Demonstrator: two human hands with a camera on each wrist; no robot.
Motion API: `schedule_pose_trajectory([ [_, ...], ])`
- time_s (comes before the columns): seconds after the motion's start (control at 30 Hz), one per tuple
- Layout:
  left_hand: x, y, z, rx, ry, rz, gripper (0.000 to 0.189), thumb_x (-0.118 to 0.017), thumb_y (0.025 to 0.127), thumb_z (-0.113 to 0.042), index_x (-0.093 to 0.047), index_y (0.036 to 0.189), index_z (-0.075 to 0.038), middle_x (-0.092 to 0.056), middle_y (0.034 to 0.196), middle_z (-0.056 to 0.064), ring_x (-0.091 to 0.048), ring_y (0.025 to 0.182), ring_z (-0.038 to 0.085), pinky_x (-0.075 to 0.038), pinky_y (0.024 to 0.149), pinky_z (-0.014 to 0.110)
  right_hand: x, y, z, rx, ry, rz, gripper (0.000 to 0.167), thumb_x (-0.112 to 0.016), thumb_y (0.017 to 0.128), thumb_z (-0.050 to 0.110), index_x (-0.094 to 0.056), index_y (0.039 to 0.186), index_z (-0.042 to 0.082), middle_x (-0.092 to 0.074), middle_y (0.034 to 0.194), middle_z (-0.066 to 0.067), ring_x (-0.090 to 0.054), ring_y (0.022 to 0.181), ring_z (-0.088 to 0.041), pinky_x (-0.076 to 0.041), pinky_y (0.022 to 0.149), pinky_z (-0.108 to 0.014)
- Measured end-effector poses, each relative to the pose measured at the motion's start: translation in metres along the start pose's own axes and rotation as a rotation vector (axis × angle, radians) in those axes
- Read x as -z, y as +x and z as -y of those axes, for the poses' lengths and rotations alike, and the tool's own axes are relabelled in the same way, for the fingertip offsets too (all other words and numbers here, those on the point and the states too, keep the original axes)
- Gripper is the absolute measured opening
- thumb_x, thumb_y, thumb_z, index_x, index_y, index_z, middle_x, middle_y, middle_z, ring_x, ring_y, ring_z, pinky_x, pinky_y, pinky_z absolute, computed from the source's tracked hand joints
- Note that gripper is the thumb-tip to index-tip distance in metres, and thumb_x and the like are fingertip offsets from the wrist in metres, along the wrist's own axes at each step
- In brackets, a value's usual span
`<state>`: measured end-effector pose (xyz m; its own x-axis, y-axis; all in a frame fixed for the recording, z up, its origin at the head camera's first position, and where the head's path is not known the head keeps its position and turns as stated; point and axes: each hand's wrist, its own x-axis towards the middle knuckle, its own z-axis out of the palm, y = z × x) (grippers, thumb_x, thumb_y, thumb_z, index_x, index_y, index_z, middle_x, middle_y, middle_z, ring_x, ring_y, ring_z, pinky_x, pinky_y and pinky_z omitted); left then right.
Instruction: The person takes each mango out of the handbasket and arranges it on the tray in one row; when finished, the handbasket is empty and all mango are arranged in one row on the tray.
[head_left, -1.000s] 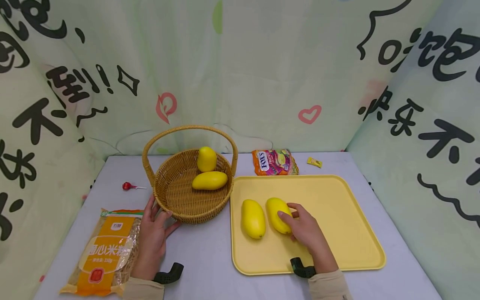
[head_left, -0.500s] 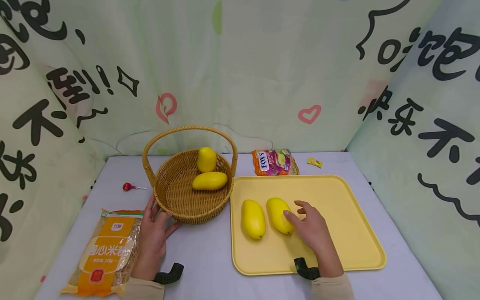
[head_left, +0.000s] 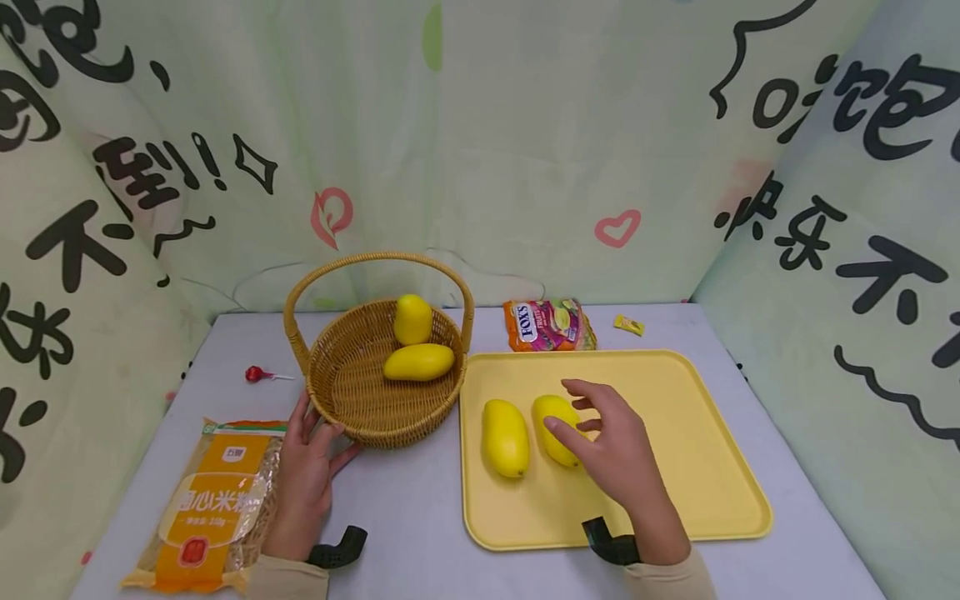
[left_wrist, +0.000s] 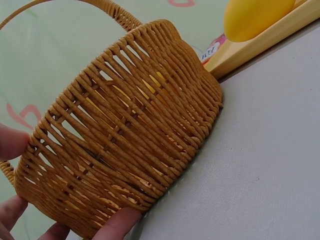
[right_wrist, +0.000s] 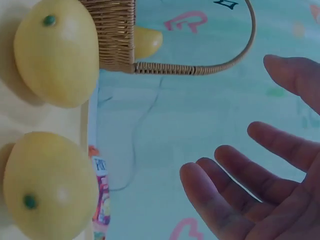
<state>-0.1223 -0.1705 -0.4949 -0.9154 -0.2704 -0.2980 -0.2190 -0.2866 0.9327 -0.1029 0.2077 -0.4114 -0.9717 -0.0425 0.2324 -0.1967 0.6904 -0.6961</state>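
My left hand (head_left: 303, 471) touches the near-left side of a wicker basket (head_left: 337, 392), fingers spread along its outer wall. In the left wrist view its fingertips (left_wrist: 122, 220) lie against the weave, some near the rim. Two yellow mangoes (head_left: 418, 362) lie inside the basket. My right hand (head_left: 618, 450) hovers at the right of another mango (head_left: 553, 425) on the yellow tray (head_left: 675, 467), thumb and fingers apart. Left of that mango is one more mango (head_left: 506, 437). The right wrist view shows the hand (right_wrist: 265, 190) holding nothing, apart from both tray mangoes, which have green stem spots.
A large bag of dried food (head_left: 206, 500) lies at front left, beside my left forearm. A red lollipop (head_left: 257, 374) rests left of the basket. Behind the tray are a candy bag (head_left: 547, 325) and a small yellow wrapped candy (head_left: 628, 325). Printed curtains (head_left: 525, 167) surround the table.
My right hand has let go of the right-hand tray mango, drawn off it and lifted, its fingers spreading. That mango stays in place. My left hand and the basket have not moved.
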Motion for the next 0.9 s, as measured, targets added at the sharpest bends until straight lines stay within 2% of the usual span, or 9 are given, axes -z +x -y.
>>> schedule_pose_trajectory([
  [0.17,0.000,0.000,-0.001,0.001,-0.003,-0.002,0.079,-0.052,0.106,-0.009,-0.020,0.167,-0.046,-0.024,0.175,0.001,-0.050,0.143,0.025,-0.063,0.096,0.044,-0.006,0.019,0.023,0.145,0.025,0.106,0.061,-0.086,0.089,0.029,-0.062,0.144,0.016,-0.063,0.145,-0.007,-0.062,0.129,-0.029,-0.062,0.098,-0.047],
  [0.37,0.000,0.001,0.001,-0.001,0.002,-0.005,0.079,-0.052,0.106,-0.008,-0.019,0.168,-0.046,-0.024,0.175,0.002,-0.050,0.142,0.026,-0.063,0.096,0.044,-0.023,0.044,0.047,0.307,-0.054,0.229,0.063,-0.086,0.089,0.034,-0.062,0.144,0.017,-0.062,0.144,-0.004,-0.059,0.133,-0.028,-0.055,0.110,-0.051],
  [0.6,0.001,0.001,0.004,0.007,0.005,-0.005,0.080,-0.053,0.106,-0.009,-0.018,0.168,-0.045,-0.022,0.176,0.001,-0.049,0.143,0.025,-0.063,0.095,0.044,-0.050,0.071,0.068,0.383,-0.167,0.357,0.060,-0.082,0.092,0.036,-0.062,0.145,0.017,-0.059,0.147,-0.008,-0.055,0.137,-0.029,-0.052,0.115,-0.050],
  [0.7,0.001,0.000,0.004,0.007,0.008,-0.004,0.080,-0.052,0.106,-0.009,-0.017,0.169,-0.044,-0.022,0.176,0.001,-0.048,0.143,0.026,-0.063,0.095,0.044,-0.061,0.083,0.076,0.422,-0.234,0.377,0.057,-0.081,0.094,0.034,-0.063,0.144,0.015,-0.059,0.146,-0.011,-0.054,0.135,-0.031,-0.052,0.114,-0.047],
  [0.8,0.002,0.000,0.003,0.001,0.012,-0.002,0.080,-0.053,0.106,-0.009,-0.017,0.169,-0.043,-0.022,0.176,0.002,-0.049,0.143,0.027,-0.064,0.094,0.043,-0.070,0.095,0.085,0.438,-0.284,0.388,0.056,-0.080,0.095,0.032,-0.063,0.145,0.015,-0.059,0.144,-0.012,-0.054,0.132,-0.032,-0.053,0.112,-0.045],
  [0.9,0.001,0.000,0.001,-0.001,0.011,-0.002,0.080,-0.053,0.106,-0.009,-0.017,0.169,-0.044,-0.023,0.176,0.001,-0.049,0.143,0.027,-0.063,0.095,0.043,-0.081,0.106,0.093,0.427,-0.318,0.435,0.057,-0.079,0.095,0.031,-0.060,0.147,0.016,-0.058,0.145,-0.012,-0.054,0.130,-0.030,-0.054,0.110,-0.043],
])
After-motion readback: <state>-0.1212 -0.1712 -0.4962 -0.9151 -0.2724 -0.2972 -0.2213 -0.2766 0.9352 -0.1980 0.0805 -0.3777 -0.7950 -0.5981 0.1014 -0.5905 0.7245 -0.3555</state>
